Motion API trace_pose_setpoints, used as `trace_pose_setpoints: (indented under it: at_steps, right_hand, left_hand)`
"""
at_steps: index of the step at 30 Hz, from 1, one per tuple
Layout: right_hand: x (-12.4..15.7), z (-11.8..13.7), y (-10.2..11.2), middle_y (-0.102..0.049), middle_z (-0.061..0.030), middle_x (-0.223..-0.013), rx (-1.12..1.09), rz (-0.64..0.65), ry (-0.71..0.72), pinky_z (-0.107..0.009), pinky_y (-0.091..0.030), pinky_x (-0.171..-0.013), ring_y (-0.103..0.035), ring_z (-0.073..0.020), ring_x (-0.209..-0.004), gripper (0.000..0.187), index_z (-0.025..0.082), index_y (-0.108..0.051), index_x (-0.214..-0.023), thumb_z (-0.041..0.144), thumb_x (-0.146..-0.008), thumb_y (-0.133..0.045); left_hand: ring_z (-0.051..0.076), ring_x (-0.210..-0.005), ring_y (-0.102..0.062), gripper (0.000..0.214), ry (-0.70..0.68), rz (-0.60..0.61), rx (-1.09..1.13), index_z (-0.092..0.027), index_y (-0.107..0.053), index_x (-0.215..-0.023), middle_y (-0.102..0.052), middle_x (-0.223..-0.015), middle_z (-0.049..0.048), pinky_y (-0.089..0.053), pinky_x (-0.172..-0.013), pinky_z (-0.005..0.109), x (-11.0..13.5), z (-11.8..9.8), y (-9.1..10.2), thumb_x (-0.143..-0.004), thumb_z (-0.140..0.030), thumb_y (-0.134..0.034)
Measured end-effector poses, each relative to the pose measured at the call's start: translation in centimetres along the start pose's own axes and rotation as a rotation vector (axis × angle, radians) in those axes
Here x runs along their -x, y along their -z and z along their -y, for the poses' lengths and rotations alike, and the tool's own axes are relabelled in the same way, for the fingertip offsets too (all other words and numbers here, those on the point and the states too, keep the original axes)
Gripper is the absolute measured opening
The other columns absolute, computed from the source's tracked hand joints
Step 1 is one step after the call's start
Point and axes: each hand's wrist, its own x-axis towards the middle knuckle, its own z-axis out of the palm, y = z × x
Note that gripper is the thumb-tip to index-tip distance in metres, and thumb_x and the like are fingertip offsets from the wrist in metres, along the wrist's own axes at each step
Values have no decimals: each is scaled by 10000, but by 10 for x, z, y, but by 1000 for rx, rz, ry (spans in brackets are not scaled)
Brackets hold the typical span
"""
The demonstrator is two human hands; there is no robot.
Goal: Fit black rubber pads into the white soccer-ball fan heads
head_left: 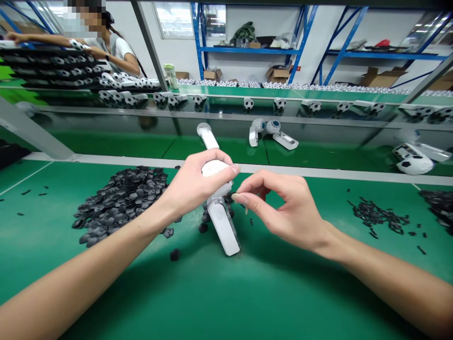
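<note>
On the green mat, head view: left hand with fingers curled around the domed top of a white handle, its lower end tilted down onto the mat. Right hand just beside it, thumb and forefinger pinched close, any held piece too small to tell. Black pieces heaped left of the handle, more scattered around its base.

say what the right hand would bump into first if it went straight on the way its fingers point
Most likely the white plastic handheld device held in the left hand: the fingertips of the right hand point at its neck, though depth is hard to judge.
</note>
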Motion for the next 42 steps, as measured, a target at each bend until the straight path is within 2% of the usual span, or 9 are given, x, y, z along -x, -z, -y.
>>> trace_pose_setpoints:
  at_steps: [6, 14, 19, 24, 28, 31, 37, 42]
  right_hand:
    - [0, 4, 1, -787, 19, -798, -29, -1, 15, -210, -505, -569, -669, -95, -628, 139, 189, -704, -876, 115, -988, -739]
    - [0, 3, 0, -779, 22, -787, -6, -9, 20, -230, -506, -577, -633, -96, -604, 128, 195, -716, -870, 152, -983, -759]
    - [0, 3, 0, -780, 20, -790, -17, -2, 30, -224, -508, -578, -650, -100, -625, 138, 193, -712, -870, 125, -984, -750]
    - [0, 5, 0, -783, 15, -801, -46, -18, 37, -208, -494, -563, -664, -96, -641, 144, 184, -704, -876, 92, -979, -744]
    - [1, 4, -2, -782, 13, -796, -42, -11, 18, -216, -492, -567, -649, -100, -630, 131, 187, -710, -875, 119, -979, -752]
    - [2, 4, -4, -784, 12, -797, -39, -8, 18, -215, -494, -574, -644, -98, -624, 122, 182, -713, -877, 129, -977, -758]
    - [2, 3, -4, -768, 15, -782, -26, 0, -11, -206, -469, -559, -629, -89, -612, 134, 173, -706, -868, 111, -976, -753]
    - [3, 1, -5, -757, 23, -789, -54, 4, -45, -190, -468, -564, -642, -85, -649, 127, 176, -694, -882, 130, -989, -746]
  left_hand:
    - [144, -666, -573, 236, 19, -24, 81, -175, -704, -784, -692, -778, 19, -450, -596, 221, 2, 2, -2, -783, -388, -806]
    - [156, -631, -613, 230, 135, -20, 273, -181, -679, -812, -685, -771, 29, -467, -542, 224, 0, 8, -1, -797, -379, -794]
    - [138, -607, -589, 228, 142, -12, 288, -175, -679, -784, -677, -749, 24, -454, -523, 211, 2, 4, -3, -771, -359, -814]
    - [132, -597, -589, 274, 199, -38, 436, -165, -697, -779, -665, -758, 25, -454, -462, 195, 2, -1, -2, -763, -380, -867]
    - [133, -617, -611, 243, 273, 27, 563, -166, -719, -809, -675, -766, 28, -500, -484, 190, 1, 2, 1, -792, -348, -879]
    - [138, -613, -608, 274, 343, 55, 632, -162, -716, -792, -660, -748, 31, -518, -495, 209, 1, 5, 1, -824, -387, -870]
    - [136, -609, -575, 304, 338, 50, 605, -166, -718, -823, -653, -765, 26, -477, -503, 225, 1, 9, -1, -796, -410, -897]
    - [103, -590, -511, 407, 343, 74, 561, -163, -673, -790, -605, -740, 1, -422, -493, 193, 3, 9, -5, -837, -518, -866]
